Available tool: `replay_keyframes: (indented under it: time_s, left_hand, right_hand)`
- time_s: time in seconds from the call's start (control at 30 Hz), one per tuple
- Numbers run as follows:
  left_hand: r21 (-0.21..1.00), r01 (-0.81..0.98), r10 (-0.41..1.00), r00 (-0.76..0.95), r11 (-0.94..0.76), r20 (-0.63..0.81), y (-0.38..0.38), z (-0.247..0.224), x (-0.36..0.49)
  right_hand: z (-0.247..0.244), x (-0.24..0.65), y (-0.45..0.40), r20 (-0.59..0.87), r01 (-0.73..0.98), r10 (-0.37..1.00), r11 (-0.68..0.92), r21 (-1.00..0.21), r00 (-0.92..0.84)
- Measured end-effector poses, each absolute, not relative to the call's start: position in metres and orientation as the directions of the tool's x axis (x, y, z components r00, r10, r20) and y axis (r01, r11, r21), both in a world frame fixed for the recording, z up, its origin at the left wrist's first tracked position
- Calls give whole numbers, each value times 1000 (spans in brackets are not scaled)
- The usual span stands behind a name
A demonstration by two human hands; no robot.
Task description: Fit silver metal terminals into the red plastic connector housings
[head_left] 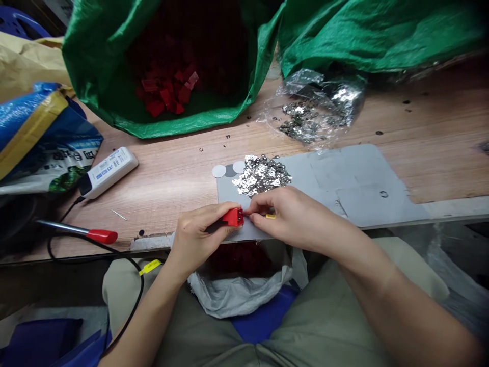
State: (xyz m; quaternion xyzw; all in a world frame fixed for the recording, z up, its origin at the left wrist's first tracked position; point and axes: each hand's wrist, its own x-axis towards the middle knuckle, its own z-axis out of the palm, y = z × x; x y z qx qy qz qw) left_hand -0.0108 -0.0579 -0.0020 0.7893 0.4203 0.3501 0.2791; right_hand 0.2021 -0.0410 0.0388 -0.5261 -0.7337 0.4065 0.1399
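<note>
Between the thumb and fingers of my left hand [202,229] is a small red plastic housing [233,216], its open end turned to the right. My right hand [282,214] is pinched close beside that open end. Whatever its fingertips hold is too small to name. A bit of yellow [270,216] shows under the right fingers. Just beyond both hands lies a heap of small shiny metal plates [263,176] on a grey mat [324,173].
An open green sack [171,125] with red plastic pieces [168,94] stands behind. A clear bag [321,112] of metal parts lies back right. At left are a white adapter box [110,171] and a red-tipped lever [101,235]. A white sack [240,295] hangs below the table edge.
</note>
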Motion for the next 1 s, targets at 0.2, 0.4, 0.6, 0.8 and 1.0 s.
replay_keyframes:
  time_s: [0.2, 0.4, 0.6, 0.8, 1.0]
  left_hand:
    - [702, 477, 841, 410, -528, 354, -57, -4, -12]
    - [735, 484, 871, 376, -475, 316, -61, -5, -8]
    - [998, -37, 995, 84, -44, 47, -58, -2, -10]
    - [828, -463, 948, 191, 315, -254, -52, 9, -14]
    - [601, -643, 880, 339, 475, -333, -56, 8, -8]
  right_hand:
    - [41, 196, -41, -218, 690, 888, 141, -710, -406]
    - [31, 208, -35, -307, 559, 822, 17, -829, -480]
    - [32, 222, -32, -166, 215, 820, -53, -975, -547]
    - [25, 192, -50, 194, 277, 871, 342, -898, -451]
    - [10, 172, -45, 493, 196, 730, 633, -749, -474]
